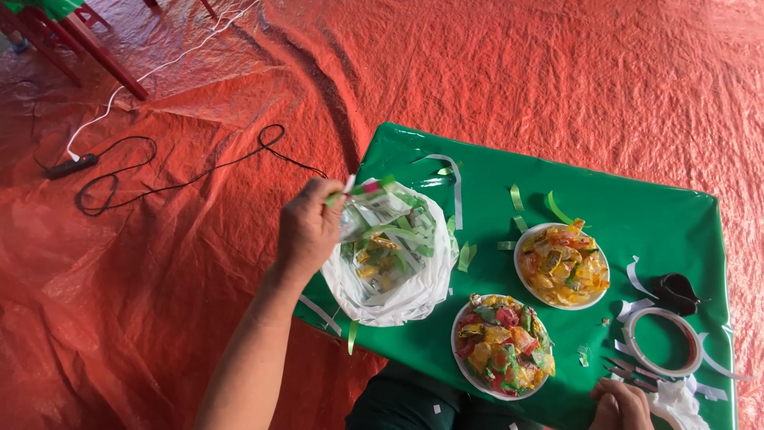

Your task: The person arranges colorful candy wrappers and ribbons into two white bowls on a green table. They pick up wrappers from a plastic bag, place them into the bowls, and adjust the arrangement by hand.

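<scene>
Red tarp floor, green-covered surface (pixel 668 215): left hand (pixel 306 227) pinches a small candy packet (pixel 374 209) over a white bag (pixel 398 279) at the left edge.

Left hand fingers are clamped together on the packet's top end; the packet hangs just right of the hand, above the bag's open mouth, touching the contents or not, I can't tell. Risk: the bag sits right on the left edge, partly overhanging, so a tug could tip it and spill candy onto the tarp. Pinch is shallow, so the packet may slip. Right hand (pixel 619 404) rests at the near edge, beside the tape roll (pixel 660 342), fingers curled; can't tell if it holds anything. Two full candy plates (pixel 501 346) (pixel 562 265) crowd the middle.
</scene>
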